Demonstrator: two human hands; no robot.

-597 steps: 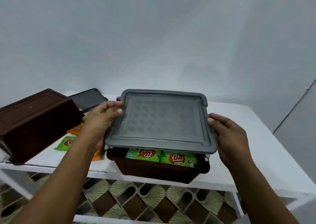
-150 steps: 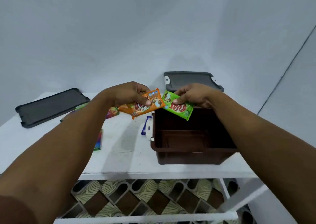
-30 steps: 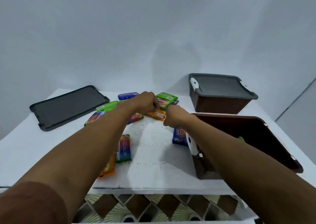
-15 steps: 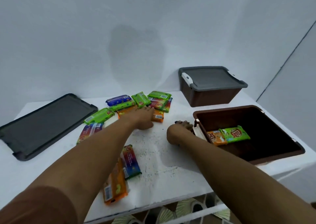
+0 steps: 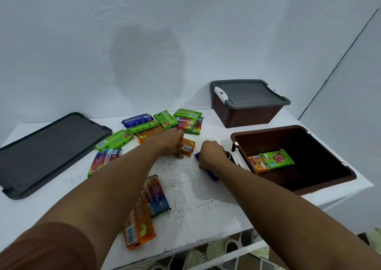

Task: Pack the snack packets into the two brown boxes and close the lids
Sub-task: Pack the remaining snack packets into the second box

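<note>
On the white table [image 5: 195, 197], a loose grey lid [image 5: 47, 152] lies at the far left. The open brown box [image 5: 321, 179] sits at the right, holding a boxed orange packet [image 5: 257, 163] and a green packet [image 5: 277, 159] side by side, the green one's logo partly reading "UAT". The closed brown box [image 5: 249, 113] stands behind. The left hand [image 5: 171, 144] pinches a small orange packet [image 5: 186, 147], barcode up. The right hand [image 5: 212, 156] curls round a blue packet [image 5: 210, 172] that lies diagonally.

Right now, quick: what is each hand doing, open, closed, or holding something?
Left hand: closed, fingers curled round an orange packet.
Right hand: closed, gripping a blue packet.
</note>
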